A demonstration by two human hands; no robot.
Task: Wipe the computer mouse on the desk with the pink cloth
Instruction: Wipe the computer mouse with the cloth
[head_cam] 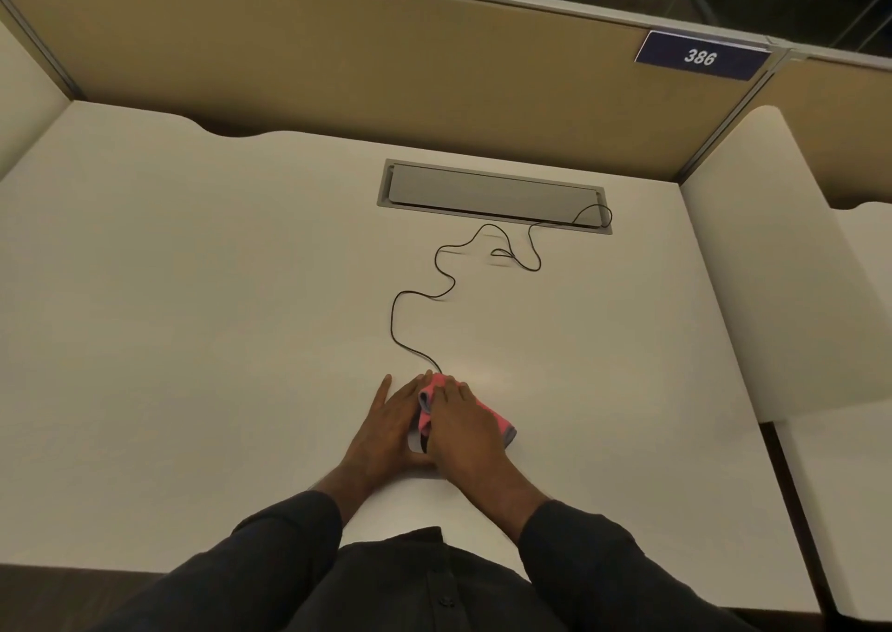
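Near the front edge of the white tabletop (pixel 193 341): wiping under way.
Right hand (pixel 463 433) presses the folded pink cloth (pixel 502 421) flat-fingered over the mostly hidden pale corded mouse (pixel 415 438); left hand (pixel 391 424), fingers straight, braces its side, likely steadying it.

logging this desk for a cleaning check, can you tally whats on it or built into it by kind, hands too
hands: 2 (left hand, right hand)
cloth: 1 (pink cloth, under the right hand)
mouse: 1 (mouse, mostly hidden between the hands)
cable: 1 (black cable)
cable hatch: 1 (grey cable hatch, set into the desk)
total: 6
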